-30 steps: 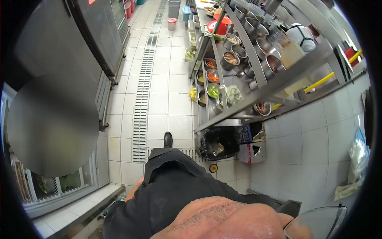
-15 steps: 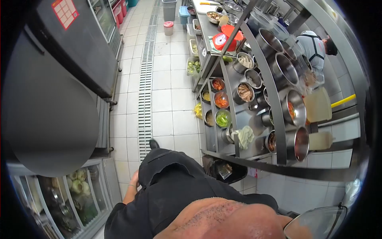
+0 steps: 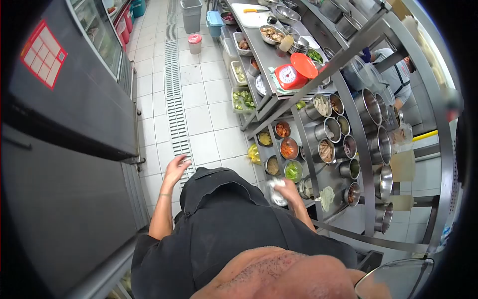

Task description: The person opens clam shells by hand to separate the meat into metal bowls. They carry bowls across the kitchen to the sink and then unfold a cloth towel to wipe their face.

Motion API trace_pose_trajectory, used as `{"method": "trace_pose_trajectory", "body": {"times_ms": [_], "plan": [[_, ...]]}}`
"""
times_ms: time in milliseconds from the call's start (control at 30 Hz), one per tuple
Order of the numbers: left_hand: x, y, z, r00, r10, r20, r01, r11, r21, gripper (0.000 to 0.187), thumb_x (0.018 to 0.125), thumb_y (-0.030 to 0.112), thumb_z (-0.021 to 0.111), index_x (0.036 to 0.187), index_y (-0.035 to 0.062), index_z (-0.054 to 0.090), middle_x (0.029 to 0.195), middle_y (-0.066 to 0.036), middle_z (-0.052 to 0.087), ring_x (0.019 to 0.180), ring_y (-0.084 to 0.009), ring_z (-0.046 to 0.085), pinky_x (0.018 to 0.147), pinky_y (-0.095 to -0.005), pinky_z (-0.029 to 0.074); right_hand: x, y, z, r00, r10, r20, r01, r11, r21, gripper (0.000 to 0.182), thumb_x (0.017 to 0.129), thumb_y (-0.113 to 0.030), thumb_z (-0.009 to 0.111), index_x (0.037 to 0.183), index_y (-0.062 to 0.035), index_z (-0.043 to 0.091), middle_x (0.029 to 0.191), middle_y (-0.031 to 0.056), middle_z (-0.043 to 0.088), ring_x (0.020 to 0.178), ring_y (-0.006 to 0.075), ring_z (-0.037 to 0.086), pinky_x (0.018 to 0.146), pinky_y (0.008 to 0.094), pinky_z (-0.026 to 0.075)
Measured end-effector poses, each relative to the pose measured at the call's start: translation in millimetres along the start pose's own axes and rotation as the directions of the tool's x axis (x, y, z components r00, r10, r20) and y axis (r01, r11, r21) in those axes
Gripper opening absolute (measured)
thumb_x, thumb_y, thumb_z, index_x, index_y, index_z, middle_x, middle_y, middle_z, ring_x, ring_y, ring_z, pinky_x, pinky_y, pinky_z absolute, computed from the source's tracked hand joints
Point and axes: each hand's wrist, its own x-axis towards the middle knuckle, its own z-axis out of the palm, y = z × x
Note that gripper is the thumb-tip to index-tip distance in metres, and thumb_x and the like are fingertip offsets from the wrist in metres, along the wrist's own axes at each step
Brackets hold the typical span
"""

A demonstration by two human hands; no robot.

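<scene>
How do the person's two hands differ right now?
The left hand is open and empty, fingers spread, raised over the floor tiles beside the drain grate. The right hand is closed around a white cloth, close to the steel counter with its bowls of cut vegetables. Both are bare, held out from a black top.

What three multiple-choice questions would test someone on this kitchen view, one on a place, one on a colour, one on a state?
1. Where is the kitchen scale?
A. on the steel counter
B. on the floor
C. in the fridge

2. What colour is the scale?
A. blue
B. red
C. green

3. How is the left hand?
A. gripping a bowl
B. open, holding nothing
C. holding a knife

Answers:
1 A, it stands on the steel counter.
2 B, its body is red.
3 B, the fingers are spread over the floor; the right hand holds a white cloth.
</scene>
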Motion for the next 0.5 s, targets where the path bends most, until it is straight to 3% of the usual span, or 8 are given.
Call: {"method": "trace_pose_trajectory", "body": {"times_ms": [67,167,233,267,300,400,467,500], "plan": [[27,114,8,0.944,0.234,0.231,-0.248,0.968,0.036,0.053,0.087,0.033,0.075,0.128,0.0028,0.063,0.12,-0.013,0.069,0.108,-0.0217,0.066,0.093,-0.0347,0.052,34,-97,32,0.986,-0.168,0.009,0.168,0.982,-0.087,0.037,0.077,-0.021,0.071,0.105,0.003,0.066,0.092,0.0098,0.07,0.083,0.0158,0.064,0.074,0.0328,0.05],[31,249,6,0.826,0.335,0.453,-0.412,0.907,0.081,0.05,0.087,0.032,0.074,0.127,0.0051,0.064,0.12,-0.018,0.067,0.112,-0.0269,0.064,0.095,-0.0366,0.051,71,-205,79,0.878,-0.457,0.144,0.413,0.873,0.259,0.032,0.096,-0.029,0.063,0.109,-0.0001,0.065,0.092,0.0008,0.063,0.083,0.0102,0.055,0.072,0.0283,0.047],[68,257,0,0.766,0.544,0.342,-0.602,0.794,0.085,0.048,0.086,0.031,0.075,0.125,0.0042,0.065,0.122,-0.019,0.066,0.114,-0.0296,0.063,0.096,-0.0374,0.05,91,-256,108,0.875,-0.442,0.195,0.195,0.692,0.695,0.031,0.102,-0.031,0.058,0.104,-0.0015,0.066,0.087,-0.002,0.061,0.082,0.0044,0.056,0.071,0.0241,0.051],[89,258,-5,0.713,0.64,0.287,-0.686,0.721,0.096,0.048,0.085,0.03,0.075,0.124,0.0038,0.065,0.124,-0.019,0.065,0.115,-0.031,0.063,0.096,-0.0378,0.05,104,-278,111,0.854,-0.489,0.178,0.273,0.712,0.647,0.03,0.102,-0.03,0.058,0.105,-0.0009,0.066,0.088,-0.0017,0.062,0.082,0.0051,0.058,0.072,0.0251,0.053],[114,255,-15,0.704,0.65,0.286,-0.683,0.73,0.021,0.042,0.086,0.027,0.075,0.12,0.003,0.067,0.128,-0.019,0.062,0.117,-0.0348,0.061,0.098,-0.0392,0.049,121,-296,115,0.828,-0.536,0.165,0.35,0.725,0.593,0.03,0.101,-0.029,0.059,0.105,-0.0004,0.066,0.089,-0.0014,0.063,0.082,0.0058,0.059,0.072,0.0262,0.055],[159,263,-37,0.75,0.651,0.117,-0.654,0.756,-0.021,0.035,0.087,0.022,0.073,0.117,0.004,0.069,0.13,-0.022,0.06,0.118,-0.0378,0.06,0.1,-0.0409,0.048,161,-355,124,0.773,-0.589,0.234,0.308,0.672,0.673,0.022,0.096,-0.017,0.068,0.108,0.0019,0.067,0.097,0.0047,0.068,0.081,0.0088,0.064,0.07,0.0267,0.056],[185,276,-54,0.757,0.653,0.019,-0.652,0.757,-0.039,0.032,0.087,0.019,0.071,0.116,0.0044,0.07,0.132,-0.024,0.059,0.12,-0.0394,0.058,0.102,-0.042,0.046,208,-369,136,0.741,-0.637,0.211,0.425,0.689,0.588,0.02,0.095,-0.013,0.068,0.108,0.0023,0.067,0.095,0.006,0.069,0.078,0.0096,0.064,0.068,0.0262,0.056],[200,276,-63,0.754,0.657,0.003,-0.655,0.752,0.069,0.031,0.087,0.018,0.071,0.115,0.0044,0.071,0.134,-0.024,0.057,0.123,-0.0397,0.056,0.104,-0.0424,0.045,231,-376,140,0.725,-0.659,0.202,0.478,0.692,0.541,0.02,0.094,-0.012,0.068,0.108,0.0024,0.067,0.095,0.0066,0.07,0.076,0.01,0.064,0.068,0.026,0.055]]}}
